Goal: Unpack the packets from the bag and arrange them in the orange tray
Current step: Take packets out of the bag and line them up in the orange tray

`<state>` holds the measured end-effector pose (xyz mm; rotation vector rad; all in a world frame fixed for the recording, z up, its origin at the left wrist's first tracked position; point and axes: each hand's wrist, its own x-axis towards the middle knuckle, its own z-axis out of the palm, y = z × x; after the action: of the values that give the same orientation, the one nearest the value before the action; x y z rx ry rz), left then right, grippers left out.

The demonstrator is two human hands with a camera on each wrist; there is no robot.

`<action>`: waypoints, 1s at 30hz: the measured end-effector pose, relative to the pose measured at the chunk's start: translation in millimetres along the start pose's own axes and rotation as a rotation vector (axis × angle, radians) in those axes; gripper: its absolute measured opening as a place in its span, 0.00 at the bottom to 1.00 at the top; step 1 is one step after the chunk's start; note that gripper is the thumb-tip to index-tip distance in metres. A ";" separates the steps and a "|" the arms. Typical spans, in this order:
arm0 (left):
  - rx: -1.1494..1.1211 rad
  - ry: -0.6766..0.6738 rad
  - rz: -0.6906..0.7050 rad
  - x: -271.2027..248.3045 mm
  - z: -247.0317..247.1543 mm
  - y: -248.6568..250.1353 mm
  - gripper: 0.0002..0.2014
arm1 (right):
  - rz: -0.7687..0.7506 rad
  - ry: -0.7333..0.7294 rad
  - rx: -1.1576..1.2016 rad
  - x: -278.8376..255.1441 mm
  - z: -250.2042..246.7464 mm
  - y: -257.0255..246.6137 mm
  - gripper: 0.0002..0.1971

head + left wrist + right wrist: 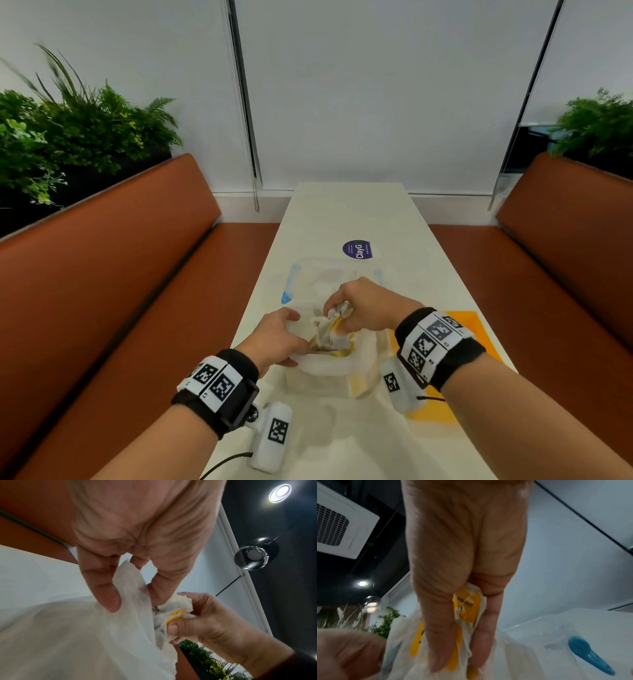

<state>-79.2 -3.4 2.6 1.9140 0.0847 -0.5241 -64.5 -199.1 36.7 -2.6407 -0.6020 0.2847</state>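
The right hand (pixel 363 310) is gripping a crumpled bunch of packets (pixel 334 325), white with yellow tags and thin strings, its fingers (pixel 481 639) and thumb curled round them; in the right wrist view the yellow tags are showing between thumb and fingers. The left hand (pixel 277 339) is pinching the rim of the white bag (pixel 337 368), with the thin, translucent fabric caught between thumb and fingers (pixel 104 588) in the left wrist view, so neither hand is slack. Both hands are meeting over the mouth of the bag, the right one reaching in from above with its wrist arched and knuckles up, the left one lying lower at the near-left edge of the opening. The bag is sitting on a long white table (pixel 346 212), and the bunch of packets is hanging just above the opening, its lower end reaching into it. The orange tray (pixel 479 329) is lying on the table to the right of the bag, largely covered by the right forearm and wristband, so its contents cannot be made out. A clear plastic box (pixel 329 274) with blue clips is standing just beyond the hands, its outline faint against the table. How many packets the right hand is holding cannot be told, and the print on the tags is too blurred to read.
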 end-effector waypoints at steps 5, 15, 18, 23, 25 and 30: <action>0.204 0.101 0.061 -2.2 2.2 2.4 0.28 | 0.047 0.037 0.258 -5.1 -16.0 -1.4 0.19; -0.555 0.059 0.151 -12.2 23.2 25.1 0.17 | 0.034 -0.092 0.636 -18.6 -42.4 -6.9 0.17; -0.827 -0.269 0.034 -10.2 35.1 26.2 0.27 | 0.038 -0.160 0.658 -21.9 -42.4 -13.5 0.15; -0.961 -0.415 -0.009 -19.3 52.9 34.4 0.28 | 0.152 -0.152 0.546 -21.5 -38.1 -13.6 0.23; -1.007 -0.399 -0.001 -18.1 55.8 34.0 0.26 | 0.235 -0.098 0.553 -22.2 -36.1 -13.3 0.28; -1.037 -0.379 -0.029 -12.5 61.8 33.4 0.16 | 0.265 0.081 0.328 -23.5 -31.3 -11.5 0.31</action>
<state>-100.1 -69.9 17.6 0.7916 0.1091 -0.6772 -80.7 -211.2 72.1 -2.3944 -0.1587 0.3213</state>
